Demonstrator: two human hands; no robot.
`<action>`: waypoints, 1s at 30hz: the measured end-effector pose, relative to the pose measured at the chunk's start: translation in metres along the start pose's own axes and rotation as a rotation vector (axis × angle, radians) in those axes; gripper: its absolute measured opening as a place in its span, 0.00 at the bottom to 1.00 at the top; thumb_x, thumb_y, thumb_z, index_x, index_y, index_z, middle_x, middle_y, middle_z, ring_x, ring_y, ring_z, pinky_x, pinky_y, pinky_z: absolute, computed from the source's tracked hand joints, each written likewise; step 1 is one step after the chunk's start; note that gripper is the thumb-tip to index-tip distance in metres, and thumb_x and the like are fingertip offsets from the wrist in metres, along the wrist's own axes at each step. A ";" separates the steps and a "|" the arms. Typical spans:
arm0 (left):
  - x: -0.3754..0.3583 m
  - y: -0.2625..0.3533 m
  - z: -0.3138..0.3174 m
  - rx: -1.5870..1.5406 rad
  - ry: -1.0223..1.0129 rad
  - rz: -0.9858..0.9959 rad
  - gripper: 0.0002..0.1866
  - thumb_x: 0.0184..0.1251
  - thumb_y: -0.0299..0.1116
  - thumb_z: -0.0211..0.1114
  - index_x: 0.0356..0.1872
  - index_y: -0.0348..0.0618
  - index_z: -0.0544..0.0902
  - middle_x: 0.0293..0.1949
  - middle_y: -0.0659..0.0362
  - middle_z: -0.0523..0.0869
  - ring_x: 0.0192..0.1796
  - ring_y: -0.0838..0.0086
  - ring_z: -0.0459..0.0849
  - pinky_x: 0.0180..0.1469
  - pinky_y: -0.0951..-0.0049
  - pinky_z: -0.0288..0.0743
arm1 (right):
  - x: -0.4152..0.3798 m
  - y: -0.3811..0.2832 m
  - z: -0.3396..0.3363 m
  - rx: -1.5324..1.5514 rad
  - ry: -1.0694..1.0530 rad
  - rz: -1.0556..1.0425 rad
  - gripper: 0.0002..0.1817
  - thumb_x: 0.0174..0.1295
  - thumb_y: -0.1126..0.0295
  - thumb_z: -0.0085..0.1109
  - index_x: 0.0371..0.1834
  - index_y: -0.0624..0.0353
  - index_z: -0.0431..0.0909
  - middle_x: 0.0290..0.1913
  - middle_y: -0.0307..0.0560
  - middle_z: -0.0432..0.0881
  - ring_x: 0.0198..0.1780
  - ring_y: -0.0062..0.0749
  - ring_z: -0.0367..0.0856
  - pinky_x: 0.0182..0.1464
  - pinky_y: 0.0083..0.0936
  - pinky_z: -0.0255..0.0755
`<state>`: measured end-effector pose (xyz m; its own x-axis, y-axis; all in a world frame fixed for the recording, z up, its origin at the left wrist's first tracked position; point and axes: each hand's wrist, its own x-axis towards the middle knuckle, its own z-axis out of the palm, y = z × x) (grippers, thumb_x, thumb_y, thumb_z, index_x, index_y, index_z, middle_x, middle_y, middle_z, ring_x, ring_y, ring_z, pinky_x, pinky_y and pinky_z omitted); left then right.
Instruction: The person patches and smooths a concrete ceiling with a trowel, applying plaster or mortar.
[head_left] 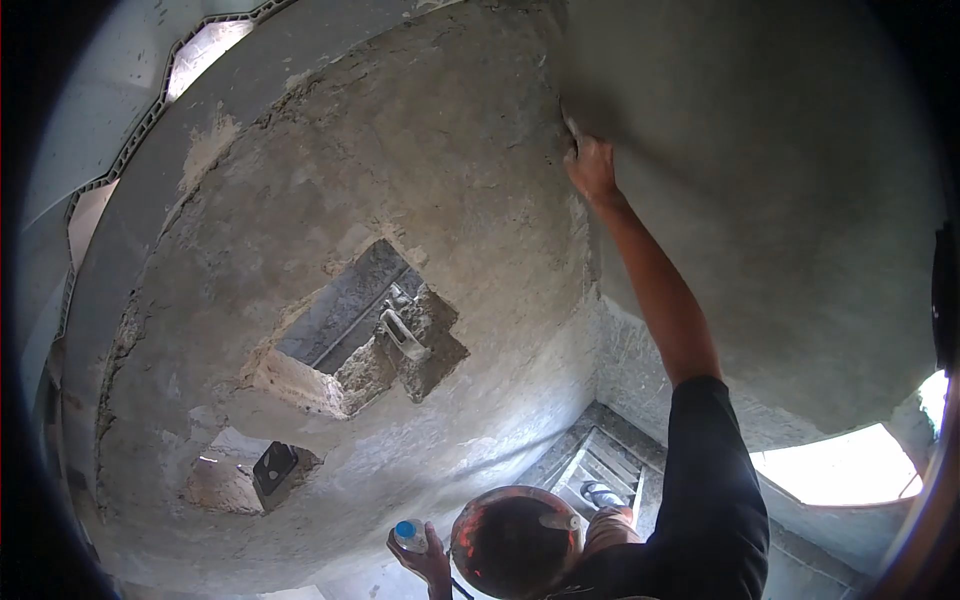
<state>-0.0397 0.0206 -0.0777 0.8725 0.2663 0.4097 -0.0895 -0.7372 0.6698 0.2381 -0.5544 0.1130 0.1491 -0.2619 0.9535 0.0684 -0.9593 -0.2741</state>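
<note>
— Where is the right hand (592,168)?
— It is raised near the corner (589,245), where the rough wall (480,180) meets the smoother wall (800,200). The fingers are bent inward, and a thin pale tip (572,127) points upward from them; whether this is a finger or a held tool, I cannot tell.
— And the left hand (434,567)?
— It is low, its fingers closed around the blue-capped bottle (411,542), just beside the round bowl (516,490).
</note>
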 end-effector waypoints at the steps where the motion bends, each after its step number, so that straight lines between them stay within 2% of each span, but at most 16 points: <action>1: 0.000 0.001 -0.001 -0.003 -0.020 -0.010 0.28 0.51 0.32 0.70 0.52 0.33 0.68 0.46 0.49 0.72 0.49 0.58 0.73 0.55 0.59 0.66 | 0.002 0.001 -0.001 -0.002 -0.001 0.000 0.24 0.54 0.81 0.48 0.57 0.63 0.73 0.56 0.63 0.74 0.56 0.55 0.74 0.60 0.36 0.67; 3: 0.002 0.001 0.001 -0.001 -0.039 -0.017 0.29 0.52 0.32 0.70 0.53 0.33 0.68 0.46 0.49 0.72 0.50 0.59 0.72 0.55 0.60 0.65 | 0.016 -0.003 -0.005 0.107 0.098 0.105 0.30 0.50 0.80 0.52 0.61 0.58 0.71 0.52 0.64 0.76 0.54 0.57 0.75 0.57 0.39 0.69; 7: 0.001 0.002 0.000 -0.017 -0.015 -0.014 0.28 0.52 0.31 0.70 0.53 0.33 0.68 0.47 0.49 0.72 0.50 0.60 0.72 0.55 0.61 0.66 | 0.073 -0.005 -0.006 0.150 0.105 0.279 0.27 0.51 0.77 0.53 0.59 0.59 0.72 0.46 0.64 0.79 0.48 0.58 0.77 0.53 0.40 0.72; 9: -0.001 0.002 0.000 -0.004 -0.015 0.003 0.28 0.52 0.31 0.70 0.52 0.33 0.68 0.47 0.49 0.72 0.50 0.60 0.73 0.55 0.60 0.66 | 0.088 0.001 0.001 0.021 -0.011 0.235 0.25 0.52 0.73 0.54 0.57 0.64 0.73 0.47 0.61 0.80 0.49 0.56 0.78 0.55 0.36 0.71; 10: -0.001 0.000 0.001 0.003 -0.010 0.013 0.28 0.52 0.31 0.70 0.52 0.33 0.68 0.46 0.49 0.73 0.50 0.60 0.73 0.55 0.60 0.66 | 0.084 0.000 0.004 0.021 -0.010 0.239 0.25 0.52 0.73 0.54 0.57 0.64 0.73 0.47 0.61 0.80 0.49 0.56 0.78 0.55 0.36 0.71; 12: -0.001 0.000 0.000 0.009 -0.006 0.020 0.28 0.52 0.31 0.70 0.52 0.34 0.69 0.46 0.49 0.73 0.50 0.60 0.73 0.55 0.60 0.67 | 0.072 -0.005 0.007 -0.034 -0.135 0.332 0.25 0.51 0.73 0.54 0.56 0.64 0.74 0.43 0.62 0.81 0.45 0.57 0.79 0.52 0.36 0.72; 16: 0.000 0.007 0.000 -0.001 -0.020 0.016 0.28 0.52 0.31 0.70 0.52 0.34 0.69 0.46 0.49 0.73 0.49 0.60 0.73 0.55 0.60 0.66 | 0.060 -0.014 0.001 -0.107 -0.193 0.376 0.26 0.49 0.73 0.55 0.56 0.63 0.74 0.42 0.64 0.81 0.45 0.57 0.79 0.53 0.37 0.72; 18: 0.000 0.006 -0.002 -0.003 -0.025 0.009 0.28 0.52 0.31 0.70 0.52 0.34 0.68 0.45 0.49 0.73 0.49 0.59 0.73 0.55 0.60 0.66 | 0.074 -0.018 -0.005 0.053 0.076 0.406 0.23 0.48 0.75 0.57 0.52 0.62 0.76 0.37 0.64 0.81 0.41 0.59 0.80 0.47 0.42 0.73; 21: 0.000 0.006 0.000 0.005 -0.015 -0.001 0.28 0.52 0.31 0.70 0.53 0.34 0.68 0.45 0.49 0.73 0.49 0.59 0.73 0.55 0.60 0.66 | 0.096 -0.022 -0.001 0.089 0.150 0.334 0.24 0.48 0.75 0.58 0.53 0.63 0.76 0.39 0.63 0.81 0.42 0.58 0.80 0.48 0.42 0.74; 22: -0.001 0.009 0.001 -0.018 0.003 0.007 0.27 0.52 0.31 0.71 0.51 0.32 0.69 0.44 0.48 0.73 0.48 0.56 0.73 0.53 0.58 0.66 | 0.095 -0.020 0.003 0.089 0.149 0.335 0.24 0.48 0.75 0.58 0.53 0.63 0.76 0.39 0.63 0.81 0.42 0.58 0.80 0.48 0.42 0.74; 24: -0.001 0.008 0.001 -0.040 0.021 0.018 0.26 0.51 0.31 0.71 0.49 0.31 0.69 0.43 0.47 0.73 0.46 0.54 0.74 0.51 0.56 0.67 | 0.087 -0.017 0.014 -0.123 -0.034 0.329 0.23 0.49 0.74 0.59 0.52 0.63 0.76 0.37 0.61 0.82 0.40 0.56 0.81 0.48 0.42 0.74; 25: -0.002 0.003 0.001 -0.029 0.024 0.034 0.27 0.51 0.31 0.71 0.49 0.31 0.69 0.43 0.47 0.73 0.46 0.54 0.74 0.51 0.56 0.67 | 0.079 -0.014 0.017 -0.123 -0.033 0.329 0.23 0.49 0.74 0.59 0.52 0.63 0.76 0.37 0.61 0.82 0.40 0.56 0.81 0.48 0.42 0.74; 27: -0.003 0.003 0.002 -0.019 0.026 0.049 0.27 0.51 0.31 0.71 0.49 0.31 0.69 0.42 0.47 0.73 0.46 0.54 0.74 0.51 0.56 0.67 | 0.062 -0.016 0.011 -0.148 -0.161 0.443 0.23 0.49 0.74 0.57 0.52 0.62 0.77 0.37 0.65 0.81 0.42 0.59 0.80 0.50 0.42 0.73; 30: -0.002 0.006 0.000 -0.015 0.016 0.038 0.26 0.51 0.32 0.71 0.49 0.31 0.70 0.42 0.47 0.73 0.45 0.54 0.73 0.50 0.56 0.67 | 0.051 -0.019 -0.004 -0.118 -0.255 0.508 0.23 0.49 0.74 0.57 0.52 0.62 0.77 0.37 0.65 0.81 0.42 0.60 0.80 0.49 0.42 0.74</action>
<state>-0.0417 0.0153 -0.0747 0.8606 0.2478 0.4450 -0.1299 -0.7379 0.6623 0.2407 -0.5504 0.1671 0.3683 -0.6724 0.6421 -0.1821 -0.7294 -0.6594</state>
